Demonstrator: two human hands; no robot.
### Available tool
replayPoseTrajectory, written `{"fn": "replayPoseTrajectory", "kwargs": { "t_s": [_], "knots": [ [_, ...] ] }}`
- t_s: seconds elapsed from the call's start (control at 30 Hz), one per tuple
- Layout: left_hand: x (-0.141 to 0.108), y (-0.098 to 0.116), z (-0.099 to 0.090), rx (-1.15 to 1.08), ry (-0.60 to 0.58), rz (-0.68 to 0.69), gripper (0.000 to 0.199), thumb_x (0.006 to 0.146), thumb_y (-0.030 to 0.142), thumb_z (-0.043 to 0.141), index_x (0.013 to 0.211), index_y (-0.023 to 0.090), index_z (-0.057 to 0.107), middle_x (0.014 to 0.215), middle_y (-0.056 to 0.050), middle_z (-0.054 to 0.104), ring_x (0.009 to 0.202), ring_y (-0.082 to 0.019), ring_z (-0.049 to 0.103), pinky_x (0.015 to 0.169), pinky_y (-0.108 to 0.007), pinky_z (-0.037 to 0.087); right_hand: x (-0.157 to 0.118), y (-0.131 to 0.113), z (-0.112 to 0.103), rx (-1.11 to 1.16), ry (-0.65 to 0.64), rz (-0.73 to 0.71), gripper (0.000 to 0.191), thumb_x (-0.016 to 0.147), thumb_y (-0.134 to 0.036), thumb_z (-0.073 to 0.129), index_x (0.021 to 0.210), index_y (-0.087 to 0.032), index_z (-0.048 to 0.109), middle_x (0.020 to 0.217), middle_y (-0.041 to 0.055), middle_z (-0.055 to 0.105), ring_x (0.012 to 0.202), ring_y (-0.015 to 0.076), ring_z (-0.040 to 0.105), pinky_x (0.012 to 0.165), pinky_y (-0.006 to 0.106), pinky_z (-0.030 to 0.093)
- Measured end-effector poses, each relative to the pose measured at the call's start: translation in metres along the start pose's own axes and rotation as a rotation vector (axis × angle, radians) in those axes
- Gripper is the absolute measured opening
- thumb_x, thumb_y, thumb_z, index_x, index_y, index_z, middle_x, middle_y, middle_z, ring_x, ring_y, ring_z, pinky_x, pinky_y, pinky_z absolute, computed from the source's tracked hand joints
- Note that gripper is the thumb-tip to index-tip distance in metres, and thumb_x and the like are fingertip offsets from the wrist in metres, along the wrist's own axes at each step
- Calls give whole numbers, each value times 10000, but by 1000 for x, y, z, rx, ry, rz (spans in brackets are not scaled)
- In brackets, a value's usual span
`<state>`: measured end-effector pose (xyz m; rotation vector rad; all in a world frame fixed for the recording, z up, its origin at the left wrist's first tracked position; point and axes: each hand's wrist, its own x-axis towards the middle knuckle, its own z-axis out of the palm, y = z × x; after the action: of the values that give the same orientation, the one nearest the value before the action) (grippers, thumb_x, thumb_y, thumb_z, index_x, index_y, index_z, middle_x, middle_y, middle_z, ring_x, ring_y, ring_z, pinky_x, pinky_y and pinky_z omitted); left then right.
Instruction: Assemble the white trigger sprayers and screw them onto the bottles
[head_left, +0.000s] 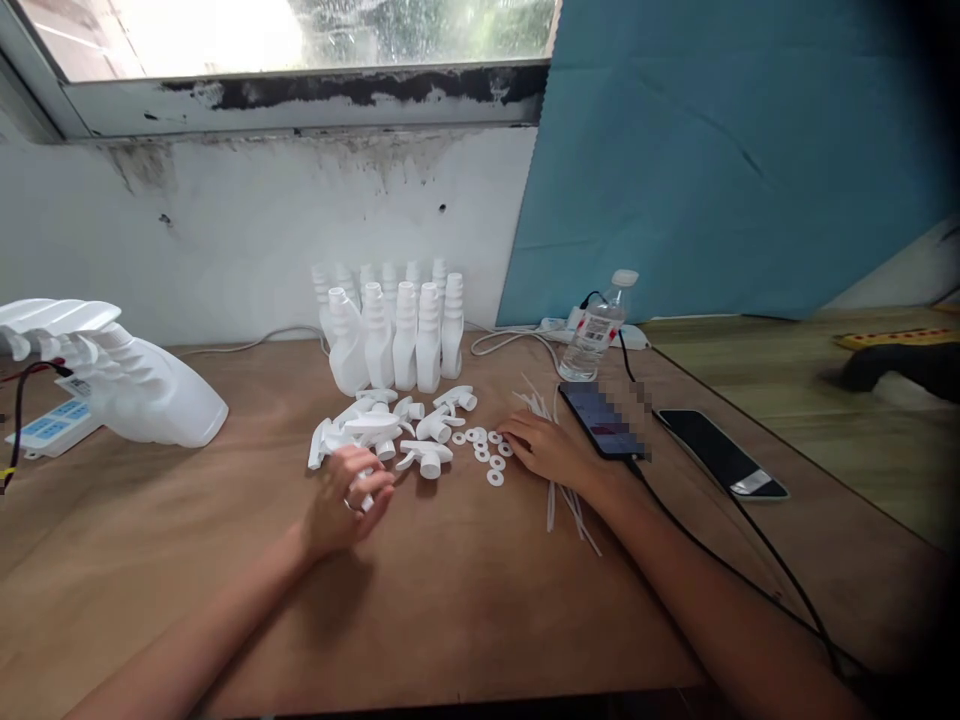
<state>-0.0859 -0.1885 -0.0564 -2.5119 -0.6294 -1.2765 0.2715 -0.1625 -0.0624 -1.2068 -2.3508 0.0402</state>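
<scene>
My left hand (346, 500) is curled closed above the table, with a white trigger spray head (366, 502) partly showing between its fingers. Just beyond it lies a loose pile of white spray heads (429, 458). To the right of the pile are several flat white ring washers (496, 478). My right hand (546, 446) reaches in from the right, fingers drawn together and tips down at the washers' edge. Whatever those fingertips pinch is hidden. Under that hand lie thin white strips or tubes (551, 508).
White bottles (406, 335) stand in rows by the wall. More white bottles (161, 390) lie at left beside a power strip (56, 428). At right are a water bottle (592, 340), two phones (600, 420) and black cables (720, 562) near the table edge.
</scene>
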Motion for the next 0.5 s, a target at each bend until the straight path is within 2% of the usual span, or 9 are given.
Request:
{"fn": "replayPoseTrajectory", "kwargs": {
  "t_s": [0.07,0.13,0.27,0.4,0.5],
  "knots": [
    [5,14,8,-52,-62,115,287,783,73,614,1047,171,558,987,-76,594,990,-220,565,917,-426,487,0,2,-2,-6,-18,4,225,930,-122,445,975,-193,653,940,75,671,902,213,630,807,362,521],
    [9,19,14,-63,-85,158,302,773,40,586,1049,163,564,1004,-86,617,1021,-230,570,938,-437,488,0,5,-3,-9,-34,-5,233,934,-123,440,972,-192,660,941,77,668,907,214,625,816,368,518],
    [19,22,27,-29,-159,41,378,808,36,556,1164,161,528,1154,-128,625,1159,-264,544,1007,-475,468,1,2,-4,-19,-56,-13,250,942,-138,436,1036,-186,662,984,91,653,931,222,607,839,390,510],
    [23,23,40,-40,-267,-64,408,859,79,527,1258,139,476,1257,-149,610,1220,-268,531,1059,-503,433,3,-5,-2,-26,-67,-15,260,949,-208,479,1148,-194,646,1083,108,626,1022,250,571,884,433,495],
    [19,22,44,-57,-323,-115,403,878,95,512,1277,142,477,1277,-139,614,1223,-256,543,1072,-497,424,4,-8,1,-2,-53,9,232,946,-216,500,1110,-193,661,1041,103,627,992,244,568,869,432,496]
  ]
}}
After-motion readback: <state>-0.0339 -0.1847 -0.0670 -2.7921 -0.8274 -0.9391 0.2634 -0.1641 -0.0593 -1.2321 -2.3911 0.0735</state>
